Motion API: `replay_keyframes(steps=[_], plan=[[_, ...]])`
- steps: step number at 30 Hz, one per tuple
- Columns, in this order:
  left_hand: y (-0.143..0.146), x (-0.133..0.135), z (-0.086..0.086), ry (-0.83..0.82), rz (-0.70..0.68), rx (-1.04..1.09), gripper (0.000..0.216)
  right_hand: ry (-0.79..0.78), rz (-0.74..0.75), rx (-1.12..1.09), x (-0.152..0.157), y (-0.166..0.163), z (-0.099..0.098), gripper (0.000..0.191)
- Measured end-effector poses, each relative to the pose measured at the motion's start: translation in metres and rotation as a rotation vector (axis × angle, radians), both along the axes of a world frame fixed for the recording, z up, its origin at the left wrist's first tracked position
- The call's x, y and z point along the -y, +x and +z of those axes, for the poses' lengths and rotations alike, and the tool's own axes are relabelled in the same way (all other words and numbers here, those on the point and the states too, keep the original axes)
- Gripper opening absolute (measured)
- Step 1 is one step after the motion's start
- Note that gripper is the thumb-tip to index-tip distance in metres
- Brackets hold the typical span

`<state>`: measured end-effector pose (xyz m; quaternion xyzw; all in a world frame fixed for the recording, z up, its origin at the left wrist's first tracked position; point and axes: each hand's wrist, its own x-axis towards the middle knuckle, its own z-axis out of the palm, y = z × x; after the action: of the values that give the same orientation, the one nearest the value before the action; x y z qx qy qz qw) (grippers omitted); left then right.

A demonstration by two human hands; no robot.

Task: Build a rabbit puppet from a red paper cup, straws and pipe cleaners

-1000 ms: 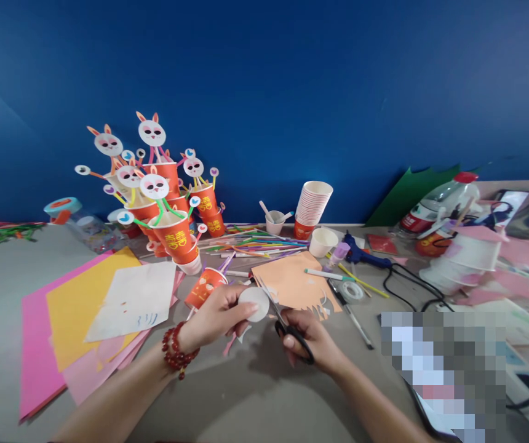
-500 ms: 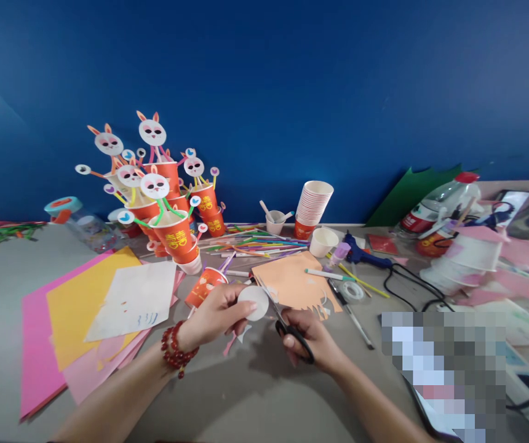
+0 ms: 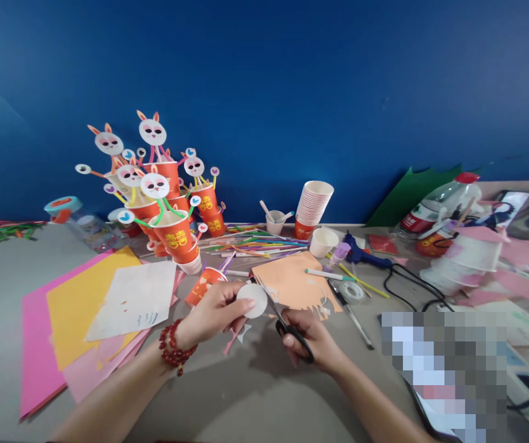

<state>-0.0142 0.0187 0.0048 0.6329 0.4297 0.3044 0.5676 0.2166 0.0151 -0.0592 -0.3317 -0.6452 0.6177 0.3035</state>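
Note:
Between thumb and fingers, my left hand pinches a round white paper disc by its left edge. My right hand is wrapped round the black handles of a pair of scissors, whose blades point up and left, close to the disc's right edge. Whether the blades touch the paper I cannot tell. Beneath my hands lie small white and pink paper scraps. A red paper cup lies tilted behind my left hand. An orange sheet with a ragged cut edge lies beyond the scissors.
Rabbit-faced paper cups stand in a group at the back left. Coloured paper sheets lie at left. Pipe cleaners, a cup stack, a blue glue gun, tape and a bottle are spread along the back and right.
My left hand and the paper disc have shifted slightly left and up, away from the scissor blades. My right hand with the scissors stays almost in place.

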Motion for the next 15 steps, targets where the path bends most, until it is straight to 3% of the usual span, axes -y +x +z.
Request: replay_keyframes(steps=[15], plan=[[-0.0001,-0.0001,0.0059,0.016,0.015,0.013,0.033,-0.013,0.000,-0.010,-0.0002,0.0002,-0.0007,0.061]])
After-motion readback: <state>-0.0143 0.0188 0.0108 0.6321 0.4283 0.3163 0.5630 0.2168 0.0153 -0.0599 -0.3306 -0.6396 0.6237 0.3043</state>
